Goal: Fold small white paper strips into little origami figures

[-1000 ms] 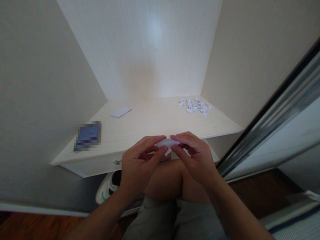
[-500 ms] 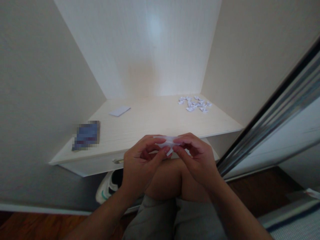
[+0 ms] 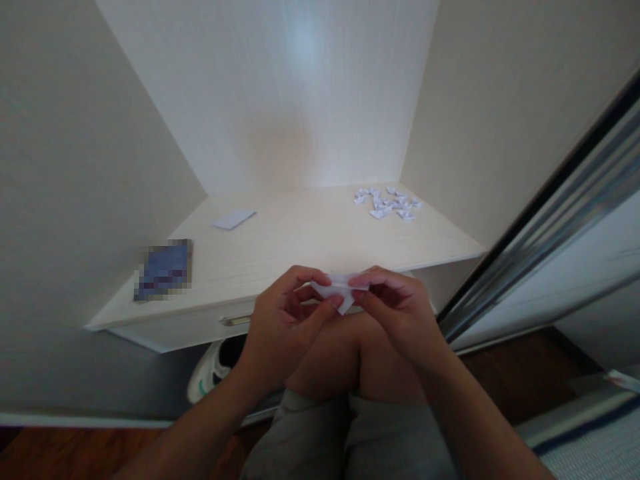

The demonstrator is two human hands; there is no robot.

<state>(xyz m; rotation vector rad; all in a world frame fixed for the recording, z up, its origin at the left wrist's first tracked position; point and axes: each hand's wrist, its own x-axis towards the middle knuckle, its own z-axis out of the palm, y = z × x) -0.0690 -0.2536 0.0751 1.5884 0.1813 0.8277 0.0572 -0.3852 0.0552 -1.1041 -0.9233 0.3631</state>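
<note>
Between my two hands, above my knees and just in front of the shelf's edge, is a small piece of folded white paper (image 3: 341,287). My left hand (image 3: 293,320) pinches its left side between thumb and fingers. On the right side, the thumb and fingertips of my right hand (image 3: 395,307) grip it. A pointed flap hangs below the folded band between the thumbs. The fingertips behind the paper are partly hidden. Several small folded white paper pieces (image 3: 385,204) lie in a cluster at the shelf's back right.
On the white shelf (image 3: 295,233), a flat white paper stack (image 3: 234,219) lies at the left, with a blurred blue item (image 3: 164,270) nearer the front. Below are a drawer handle (image 3: 236,321) and a white shoe (image 3: 206,373). A sliding door track (image 3: 540,220) runs along the right.
My left fingers have shifted slightly off the paper's upper edge, leaving more of the folded paper showing. The whole view has shifted a little. Both hands keep their pinch.
</note>
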